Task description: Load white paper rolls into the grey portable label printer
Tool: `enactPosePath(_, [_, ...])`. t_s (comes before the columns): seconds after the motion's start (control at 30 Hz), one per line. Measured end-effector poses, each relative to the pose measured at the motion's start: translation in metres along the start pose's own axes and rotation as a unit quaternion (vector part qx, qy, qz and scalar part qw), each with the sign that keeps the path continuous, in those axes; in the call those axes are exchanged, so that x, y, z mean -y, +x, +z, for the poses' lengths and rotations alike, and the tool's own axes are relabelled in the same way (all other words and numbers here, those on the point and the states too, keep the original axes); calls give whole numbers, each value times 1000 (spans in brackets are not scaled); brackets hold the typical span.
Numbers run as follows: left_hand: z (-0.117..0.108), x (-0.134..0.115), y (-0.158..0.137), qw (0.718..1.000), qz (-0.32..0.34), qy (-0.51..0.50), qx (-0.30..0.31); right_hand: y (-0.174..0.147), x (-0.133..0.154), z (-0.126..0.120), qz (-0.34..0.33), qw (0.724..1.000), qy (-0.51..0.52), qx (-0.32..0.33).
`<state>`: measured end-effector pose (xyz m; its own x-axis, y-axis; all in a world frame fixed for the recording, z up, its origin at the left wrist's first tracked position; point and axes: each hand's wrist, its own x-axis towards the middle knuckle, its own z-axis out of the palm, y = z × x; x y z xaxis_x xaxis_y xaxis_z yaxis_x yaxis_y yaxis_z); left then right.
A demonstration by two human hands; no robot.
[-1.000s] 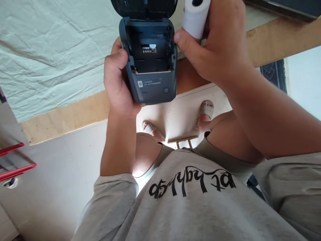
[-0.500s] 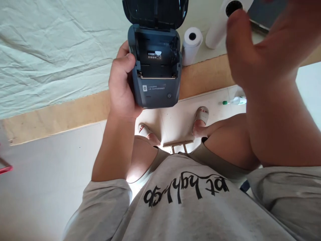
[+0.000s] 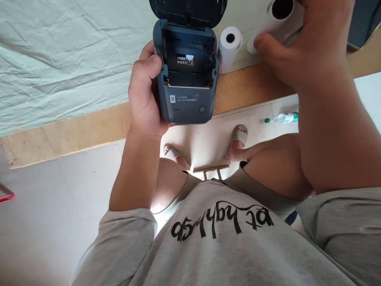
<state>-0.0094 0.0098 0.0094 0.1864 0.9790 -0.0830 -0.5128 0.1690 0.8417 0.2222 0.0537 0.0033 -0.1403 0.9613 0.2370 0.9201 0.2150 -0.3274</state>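
Two paper rolls show at the top of the view. One roll (image 3: 229, 47) stands on end on the tabletop (image 3: 89, 131), just right of the printer (image 3: 186, 67) and apart from both hands. The other roll (image 3: 275, 20) lies tilted under the right hand (image 3: 306, 51), whose fingers (image 3: 264, 41) curl around it, thumb pressed against its lower side and the hollow core facing the camera.

The left hand (image 3: 145, 95) grips the printer by its left side, thumb hooked over the front edge and fingers wrapped behind. The printer is held upright above the tabletop's near edge, lid (image 3: 187, 12) swung open away from the person, its paper bay empty, a white label visible inside. A round button sits on its front face.

A pale green cloth (image 3: 59, 59), creased, covers most of the tabletop, leaving a bare wooden strip along the near edge. Below lies a light tiled floor (image 3: 59, 198), with a green-capped pen (image 3: 281, 118) on it near the person's sandalled feet.
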Motion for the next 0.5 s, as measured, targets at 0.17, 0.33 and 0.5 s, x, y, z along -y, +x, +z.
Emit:
enactPosePath(0.17, [0, 1, 0, 1000, -2, 7, -7, -4, 8, 2, -17, 999, 30, -11])
enactPosePath(0.33, [0, 2, 0, 1000, -2, 5, -10, -11, 19, 0, -63, 994, 89, 16])
enactPosePath(0.5, [1, -1, -1, 1000, -16, 7, -2, -6, 14, 13, -68, 997, 44, 19])
